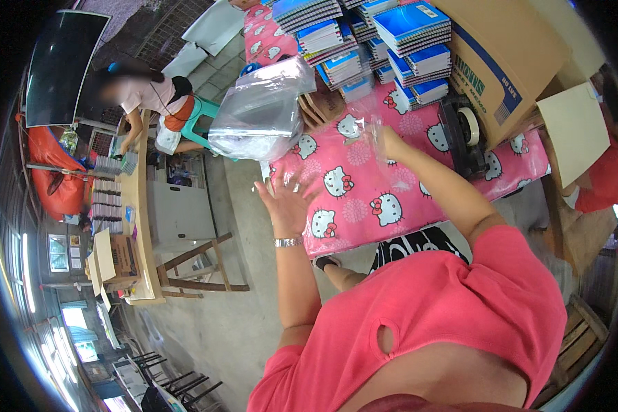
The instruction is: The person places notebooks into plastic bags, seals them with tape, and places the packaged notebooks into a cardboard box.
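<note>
My left hand (286, 208), with a metal watch at the wrist, is held over the near left edge of the pink patterned table cover (353, 213). Its fingers are spread and nothing is in them. Further right, my right hand (391, 144) is closed at a crumpled piece of see-through plastic (373, 132) above the cover; the fingertips are partly hidden. A stack of see-through plastic bags (257, 117) lies at the table's left side. Beside it, several stacks of blue spiral notebooks (412, 27) rise at the far side.
A black tape dispenser (460, 141) stands right of my right hand, before a large cardboard box (501, 55). To the left, a person (154, 96) works at a wooden table (142, 226) with notebook stacks. Another person in red (604, 172) is at the far right.
</note>
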Demonstrator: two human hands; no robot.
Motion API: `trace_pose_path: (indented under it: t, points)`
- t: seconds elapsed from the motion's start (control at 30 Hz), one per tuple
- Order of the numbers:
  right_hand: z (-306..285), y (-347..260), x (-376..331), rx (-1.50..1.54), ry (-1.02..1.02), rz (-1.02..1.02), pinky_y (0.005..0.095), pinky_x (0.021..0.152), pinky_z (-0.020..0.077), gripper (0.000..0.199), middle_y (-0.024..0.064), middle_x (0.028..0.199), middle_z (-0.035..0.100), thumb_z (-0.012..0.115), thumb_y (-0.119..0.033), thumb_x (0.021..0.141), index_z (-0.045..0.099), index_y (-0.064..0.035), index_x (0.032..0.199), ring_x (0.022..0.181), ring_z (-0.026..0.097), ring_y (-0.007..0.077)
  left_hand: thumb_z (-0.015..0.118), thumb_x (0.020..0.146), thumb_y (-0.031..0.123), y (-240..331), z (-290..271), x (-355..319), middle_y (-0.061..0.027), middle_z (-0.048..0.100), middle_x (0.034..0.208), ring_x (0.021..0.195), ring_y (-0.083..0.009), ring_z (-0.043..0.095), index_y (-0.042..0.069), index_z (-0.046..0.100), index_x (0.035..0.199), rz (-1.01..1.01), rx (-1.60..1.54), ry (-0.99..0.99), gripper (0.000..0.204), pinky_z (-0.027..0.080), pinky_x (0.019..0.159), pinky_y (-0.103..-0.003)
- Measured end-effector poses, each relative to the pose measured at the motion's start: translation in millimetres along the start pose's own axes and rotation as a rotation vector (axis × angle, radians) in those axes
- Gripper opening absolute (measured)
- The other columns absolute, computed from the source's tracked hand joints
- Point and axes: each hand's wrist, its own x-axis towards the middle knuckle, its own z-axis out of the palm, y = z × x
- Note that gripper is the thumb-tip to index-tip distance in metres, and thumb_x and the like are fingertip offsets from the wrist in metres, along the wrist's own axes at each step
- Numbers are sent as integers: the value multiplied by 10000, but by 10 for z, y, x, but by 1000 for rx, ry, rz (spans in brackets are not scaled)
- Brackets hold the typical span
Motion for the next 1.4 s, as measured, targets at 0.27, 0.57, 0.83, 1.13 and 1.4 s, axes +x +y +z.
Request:
trace_pose_path:
  t: [0.27, 0.57, 0.83, 1.13, 1.4]
  points:
    - [43, -193, -450, -831, 89, -656, 452, 579, 520, 458, 150, 1042, 572, 500, -265, 853, 474, -249, 1310, 671, 634, 320, 594, 870, 59, 159, 564, 223, -122, 526, 1298, 1222, -247, 475, 19, 523, 1254, 654, 870, 13, 393, 355, 1026, -366]
    - [-261, -283, -280, -1107, 125, -203, 426, 755, 519, 543, 148, 1218, 504, 609, -125, 790, 482, -185, 1315, 830, 633, 335, 543, 841, 577, -1350, 598, 1, -157, 203, 1532, 1403, -408, 164, 183, 275, 1467, 313, 2090, -297, 786, 179, 1042, -677]
    - [249, -144, -1083, -1050, 202, -779, 475, 910, 432, 372, 174, 1232, 536, 582, -291, 850, 582, -95, 1167, 1045, 562, 327, 466, 774, 732, -1583, 126, -119, -134, 102, 1562, 1424, -417, 11, 220, 221, 1489, -93, 2270, -431, 913, 17, 1003, -748]
    - [-1054, -1360, -629, -172, 1387, -559, 360, 819, 459, 240, 157, 969, 645, 578, -231, 897, 602, -15, 999, 942, 611, 281, 502, 757, 713, -1600, 24, -194, -123, 107, 1562, 1427, -402, 32, 257, 172, 1497, 218, 2122, -323, 930, 56, 1014, -741]
    - [-2287, -1566, -4, 743, 924, -360, 402, 952, 414, 685, 173, 1312, 520, 655, -434, 824, 479, 16, 1308, 1135, 534, 269, 495, 768, 706, -1601, 104, -174, -121, 122, 1557, 1425, -407, 34, 258, 168, 1497, 259, 2103, -356, 916, 45, 1014, -741]
